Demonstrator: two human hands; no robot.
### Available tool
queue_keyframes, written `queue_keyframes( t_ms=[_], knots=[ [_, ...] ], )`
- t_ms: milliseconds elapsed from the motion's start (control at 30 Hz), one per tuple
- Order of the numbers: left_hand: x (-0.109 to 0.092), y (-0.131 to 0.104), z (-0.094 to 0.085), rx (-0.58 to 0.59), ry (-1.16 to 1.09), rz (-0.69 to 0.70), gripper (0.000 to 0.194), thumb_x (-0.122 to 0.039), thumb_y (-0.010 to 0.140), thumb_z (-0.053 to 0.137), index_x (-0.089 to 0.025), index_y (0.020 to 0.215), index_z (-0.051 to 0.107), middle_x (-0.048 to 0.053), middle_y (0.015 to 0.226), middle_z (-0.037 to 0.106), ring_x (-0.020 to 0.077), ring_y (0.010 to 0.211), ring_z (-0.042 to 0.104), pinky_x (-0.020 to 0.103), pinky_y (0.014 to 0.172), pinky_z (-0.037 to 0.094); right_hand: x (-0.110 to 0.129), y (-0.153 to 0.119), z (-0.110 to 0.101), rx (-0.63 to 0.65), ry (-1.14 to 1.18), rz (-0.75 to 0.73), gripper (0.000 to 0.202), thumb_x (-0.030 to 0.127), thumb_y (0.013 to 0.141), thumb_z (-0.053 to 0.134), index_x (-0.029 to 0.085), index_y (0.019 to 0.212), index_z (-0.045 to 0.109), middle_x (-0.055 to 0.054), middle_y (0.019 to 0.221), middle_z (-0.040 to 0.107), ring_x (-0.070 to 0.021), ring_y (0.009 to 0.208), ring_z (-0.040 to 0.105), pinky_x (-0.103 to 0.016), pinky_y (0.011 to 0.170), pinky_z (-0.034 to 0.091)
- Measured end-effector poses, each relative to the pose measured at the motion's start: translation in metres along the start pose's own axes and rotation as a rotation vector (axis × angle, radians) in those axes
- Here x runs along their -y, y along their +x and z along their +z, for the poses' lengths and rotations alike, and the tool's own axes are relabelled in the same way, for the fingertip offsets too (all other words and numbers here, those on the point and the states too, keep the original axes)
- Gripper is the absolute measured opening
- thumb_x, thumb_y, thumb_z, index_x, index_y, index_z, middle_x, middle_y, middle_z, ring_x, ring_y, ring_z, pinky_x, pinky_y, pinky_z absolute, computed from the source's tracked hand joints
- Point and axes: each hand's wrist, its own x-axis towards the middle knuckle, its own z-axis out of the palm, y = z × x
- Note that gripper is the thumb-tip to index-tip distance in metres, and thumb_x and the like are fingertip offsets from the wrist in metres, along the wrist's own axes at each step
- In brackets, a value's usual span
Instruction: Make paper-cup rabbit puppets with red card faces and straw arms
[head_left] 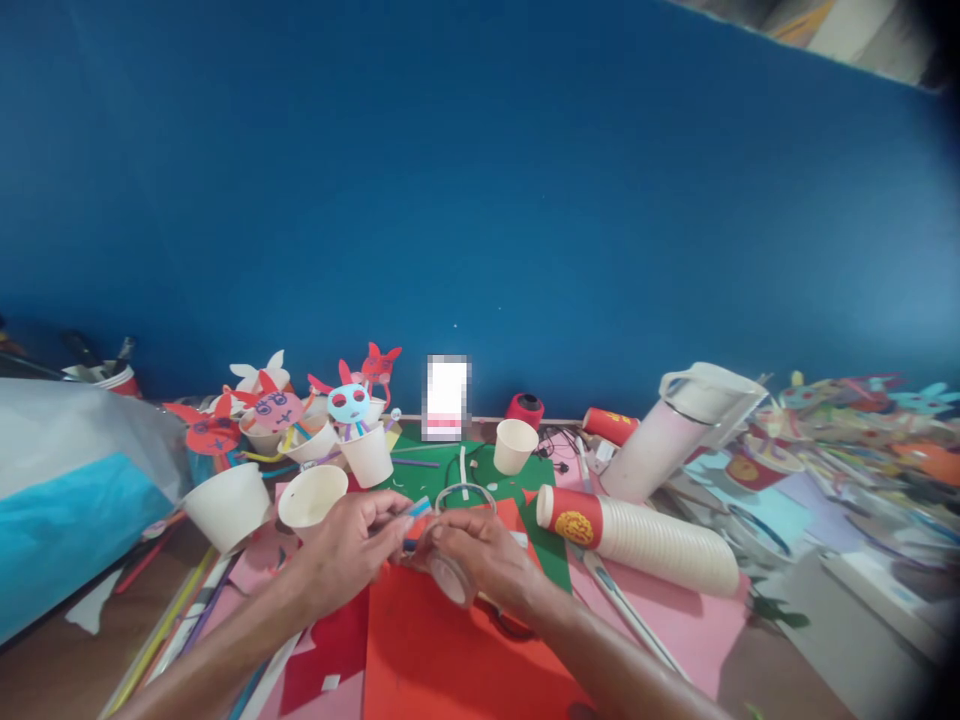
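Above the red-orange paper sheet (450, 650), both hands are close together in the middle. My left hand (352, 550) is closed, its thumb and fingers pinching a small blue strip (420, 508) that points up and right. My right hand (487, 560) is closed around a tape roll (452, 580), its fingertips near the strip; whether a length of tape is pulled off is hidden. Dark scissor-like handles (515, 627) lie under my right wrist. Just behind the hands, another ring-shaped roll (466, 492) rests on the green paper (551, 550).
Paper-animal figures (349, 405) stand in white cups (367, 458) at back left. A stack of paper cups (660, 545) lies at right, before a white jug (667, 430). A pixelated upright rectangle (447, 397) stands by the blue wall (480, 200). A blue-and-white bag (75, 510) fills the left.
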Motion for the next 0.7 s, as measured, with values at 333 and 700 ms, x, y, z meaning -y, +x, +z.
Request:
queue_keyframes(
  t_ms=[333,700],
  knots=[
    [0.004,0.000,0.005,-0.036,-0.007,0.003,0.030,-0.043,0.081,0.043,-0.015,0.082,0.053,-0.002,0.056,0.056,0.0081,0.041,0.045,0.018,0.040,0.034,-0.002,0.002,0.003,-0.010,0.028,0.008,0.020,0.029,0.076,0.053,0.015,0.068,0.065,-0.001,0.065,0.060,-0.0088,0.054,0.049,-0.021,0.055,0.038],
    [0.008,-0.008,0.017,-0.203,0.473,0.268,0.028,-0.034,0.086,0.036,-0.021,0.084,0.061,0.003,0.072,0.065,0.0168,0.065,0.058,0.024,0.060,0.039,0.005,-0.001,0.005,-0.009,0.026,-0.008,0.019,0.032,0.075,0.053,0.016,0.067,0.060,0.001,0.062,0.054,-0.0089,0.055,0.046,-0.021,0.056,0.037]
  ],
)
